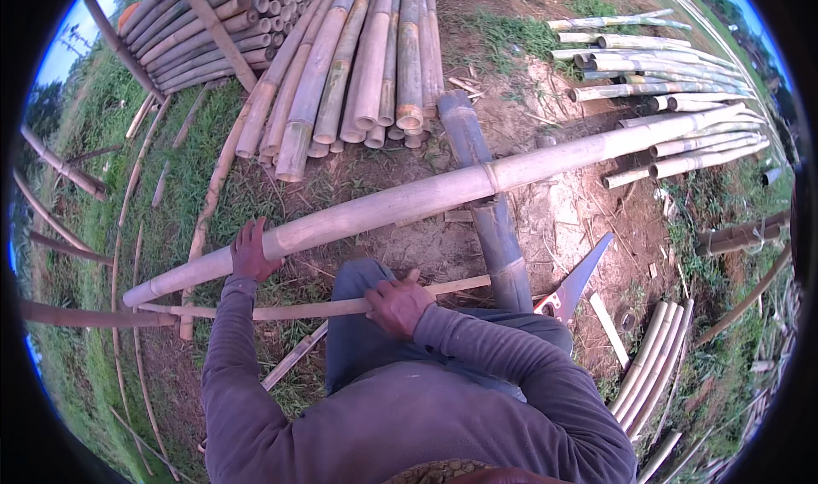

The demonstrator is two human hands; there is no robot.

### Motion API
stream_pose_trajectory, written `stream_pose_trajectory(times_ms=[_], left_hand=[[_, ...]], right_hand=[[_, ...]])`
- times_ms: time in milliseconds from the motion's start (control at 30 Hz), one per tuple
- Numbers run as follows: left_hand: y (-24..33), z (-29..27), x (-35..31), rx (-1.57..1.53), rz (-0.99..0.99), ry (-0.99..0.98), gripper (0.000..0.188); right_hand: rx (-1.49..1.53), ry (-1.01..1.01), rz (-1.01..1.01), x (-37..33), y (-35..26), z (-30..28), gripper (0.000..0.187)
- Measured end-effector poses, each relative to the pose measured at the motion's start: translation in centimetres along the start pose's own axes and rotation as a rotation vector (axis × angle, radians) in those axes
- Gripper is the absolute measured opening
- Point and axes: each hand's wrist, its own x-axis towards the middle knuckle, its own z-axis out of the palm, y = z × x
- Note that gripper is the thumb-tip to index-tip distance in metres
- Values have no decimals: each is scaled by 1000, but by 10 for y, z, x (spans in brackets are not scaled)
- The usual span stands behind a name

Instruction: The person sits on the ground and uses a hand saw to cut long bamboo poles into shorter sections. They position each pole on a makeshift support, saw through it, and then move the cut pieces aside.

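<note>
Left hand [252,252] clamped on long pale bamboo pole [443,191]; right hand [397,305] wrapped tight round thin bamboo strip [290,310] across the knee; handsaw [578,281] just beside.

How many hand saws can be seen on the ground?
1. The hand saw lies on bare soil beside the person's right knee, blade pointing up-right, next to the dark bamboo log. Others may be hidden.

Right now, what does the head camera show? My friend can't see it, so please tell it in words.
A person's left hand grips a long pale bamboo pole lying across the ground, while the right hand holds a thin bamboo strip over the knee. A saw lies at the right, with stacked bamboo poles beyond.
</note>
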Motion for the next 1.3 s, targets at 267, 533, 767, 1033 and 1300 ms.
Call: stream_pose_trajectory(times_ms=[267,533,767,1033,1300], left_hand=[[17,-42,-140,-179,255,-160,65],[61,-26,-113,-260,264,89,64],[30,-38,-67,-199,89,-157,70],[17,-77,-46,-142,75,-161,73],[21,-17,-39,-282,121,-98,78]], right_hand=[[122,-71,1,14,17,4,41],[-8,9,-114,6,21,-88,37],[178,-24,-142,61,61,-35,37],[198,-35,-117,85,65,-19,38],[83,9,-128,82,70,-39,37]])
